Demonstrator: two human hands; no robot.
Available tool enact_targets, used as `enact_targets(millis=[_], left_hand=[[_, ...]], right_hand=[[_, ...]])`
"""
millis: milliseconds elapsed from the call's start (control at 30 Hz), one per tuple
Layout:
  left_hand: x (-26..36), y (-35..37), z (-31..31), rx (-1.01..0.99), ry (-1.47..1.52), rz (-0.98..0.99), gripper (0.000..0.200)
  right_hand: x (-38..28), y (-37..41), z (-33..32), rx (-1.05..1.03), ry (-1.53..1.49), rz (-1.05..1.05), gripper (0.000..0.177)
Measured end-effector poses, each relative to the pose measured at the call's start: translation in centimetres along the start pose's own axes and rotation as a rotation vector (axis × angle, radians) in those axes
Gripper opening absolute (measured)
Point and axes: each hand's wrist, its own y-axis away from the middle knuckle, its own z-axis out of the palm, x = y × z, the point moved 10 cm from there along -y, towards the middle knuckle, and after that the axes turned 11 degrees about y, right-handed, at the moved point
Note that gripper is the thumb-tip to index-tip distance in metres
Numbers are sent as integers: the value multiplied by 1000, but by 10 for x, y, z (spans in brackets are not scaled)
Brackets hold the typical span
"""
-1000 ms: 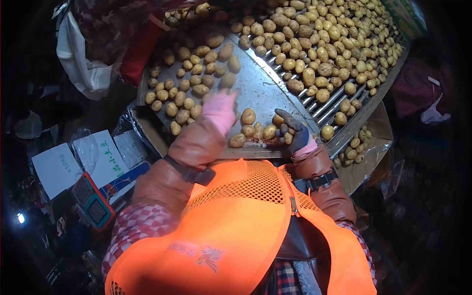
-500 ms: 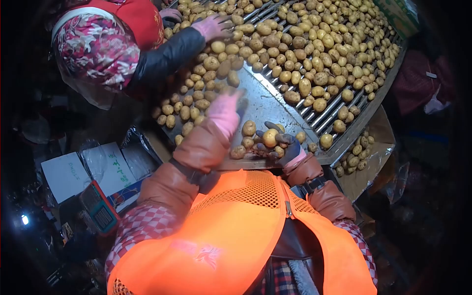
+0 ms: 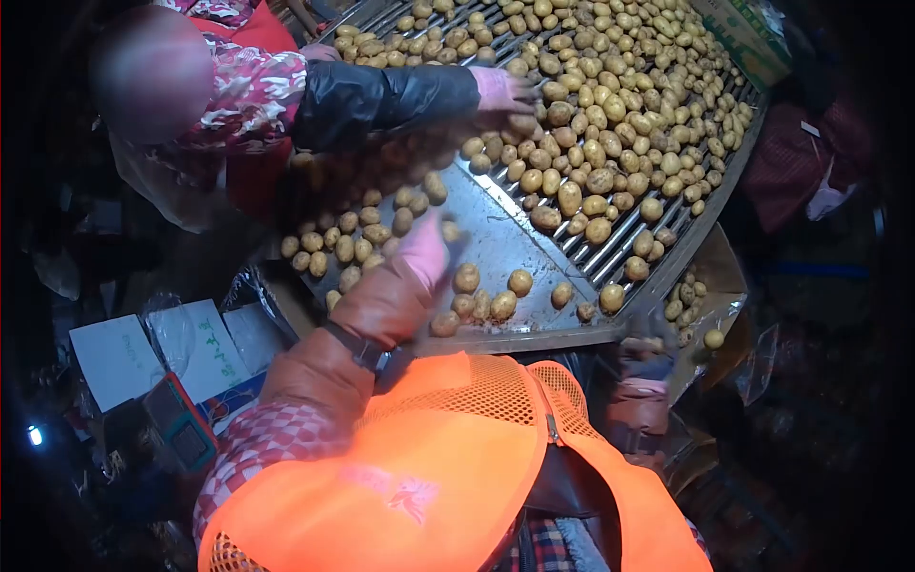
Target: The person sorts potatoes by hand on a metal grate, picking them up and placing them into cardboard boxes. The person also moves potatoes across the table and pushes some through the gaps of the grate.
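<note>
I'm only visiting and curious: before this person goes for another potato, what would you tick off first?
1. Is the left hand free? Cannot tell; it is blurred, over the tray.
2. Is the right hand clear of the tray? Ok; it is past the right edge, beside the box.
3. Is the right hand empty? Cannot tell; it is dark and blurred.
4. Are potatoes in reach? Ok; a cluster lies at the tray's near edge by the left hand.
5. Is the co-worker's hand out of the way? Ok; it is far up on the pile.
6. Is there room in the box? Ok; only a few potatoes show inside.
</note>
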Motion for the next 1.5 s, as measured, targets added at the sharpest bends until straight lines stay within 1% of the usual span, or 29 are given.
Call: enact_targets(millis=[33,100,133,167,200,267,333,400,467,533,567,600,633,700,733,800,833,867,900,933,1000,1033,1100,1233,1300,1333,1400,1467,1500], left_hand=[[15,9,10,-58,21,38,51],[51,18,35,-195,-3,198,45],[69,20,48,-277,-52,325,42],[91,10,22,-48,-180,569,38],[91,-10,-3,6,-273,400,28],[100,-55,-32,94,-299,304,27],[88,-86,-49,149,-327,199,29],[45,-98,-62,201,-372,-10,32],[-2,-100,-80,254,-410,-162,36],[-28,-135,-89,467,-600,99,48],[-23,-136,-91,468,-594,109,48],[-20,-139,-93,407,-564,38,52],[-15,-140,-93,346,-533,-29,56],[6,-130,-90,343,-557,-17,57],[16,-125,-88,341,-591,-24,57],[29,-127,-87,329,-627,-25,58],[23,-134,-83,264,-652,-43,57],[18,-140,-79,196,-680,-65,59],[31,-130,-71,188,-769,-32,50],[73,-93,-64,44,-809,26,45],[36,-115,-32,-133,-643,83,40],[42,-100,-28,-104,-673,105,38],[63,-63,-13,-83,-755,150,36],[62,-44,2,-152,-883,56,42],[64,-46,-2,-62,-804,57,47],[59,-51,-1,-66,-804,54,47],[51,-70,-4,-79,-715,109,49],[45,-80,-14,-101,-658,130,57],[43,-80,-16,-155,-570,86,62]], right_hand=[[17,2,25,-2,-2,-2,45],[89,13,117,-370,-77,445,50],[128,4,110,-639,-211,550,59],[119,20,152,-442,150,576,63],[133,23,160,-493,-50,691,62],[134,14,155,-443,51,662,61],[123,8,154,-497,-33,589,60],[93,2,135,-334,9,493,58],[65,-13,88,-323,-201,350,56],[6,-17,58,-203,-383,123,53],[-20,-18,39,-239,-538,67,51],[-42,-17,19,-279,-694,8,49],[-51,-14,4,-289,-693,-10,49],[-63,-13,-60,164,-317,-159,47],[-53,-6,-50,237,-390,-134,45],[-23,-7,-40,288,-182,-25,43],[-10,-9,-26,278,-185,-35,43],[10,-13,-4,193,-190,34,41],[25,-19,11,107,-193,104,39],[38,-22,59,-217,-267,198,36],[49,-7,64,222,32,203,42],[54,-8,65,219,27,201,42],[75,-8,86,-36,26,300,51],[96,-2,97,-81,62,408,56],[97,0,108,-107,142,399,55],[97,4,112,-129,223,396,55],[104,5,123,-208,153,400,54],[112,10,130,-200,180,490,52],[116,11,132,-262,152,512,50]])
